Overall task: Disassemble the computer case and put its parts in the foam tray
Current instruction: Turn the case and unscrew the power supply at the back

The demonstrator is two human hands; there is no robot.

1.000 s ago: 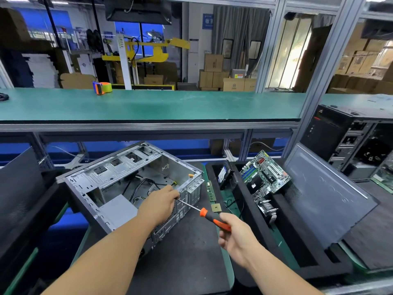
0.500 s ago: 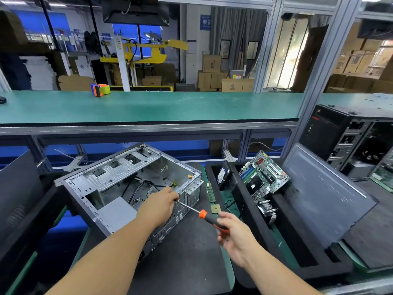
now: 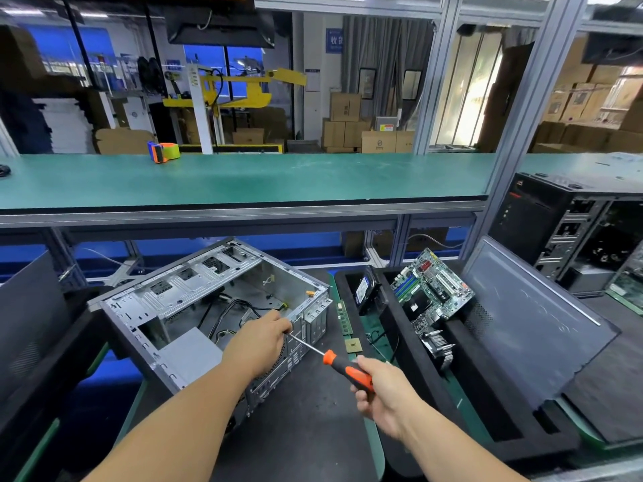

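Observation:
An open grey computer case [image 3: 195,293] lies on its side on a black mat, loose black cables inside. My left hand [image 3: 259,342] grips the case's rear edge, fingers curled over the rim. My right hand [image 3: 379,391] holds an orange-and-black screwdriver [image 3: 342,368] whose shaft points up-left to the case's rear panel, the tip hidden by my left hand. To the right stands the black foam tray [image 3: 462,394], holding a green motherboard [image 3: 431,290], a hard drive [image 3: 363,290] and a heatsink [image 3: 440,346].
A RAM stick [image 3: 343,318] and a CPU chip [image 3: 353,345] lie between case and tray. A grey side panel [image 3: 532,318] leans on the tray's right. Another black tower [image 3: 563,231] stands at far right. A tape dispenser [image 3: 163,152] sits on the green shelf.
Both hands stay at the case's rear with the screwdriver against it; my right hand has shifted its grip on the handle slightly. The view has tilted a little.

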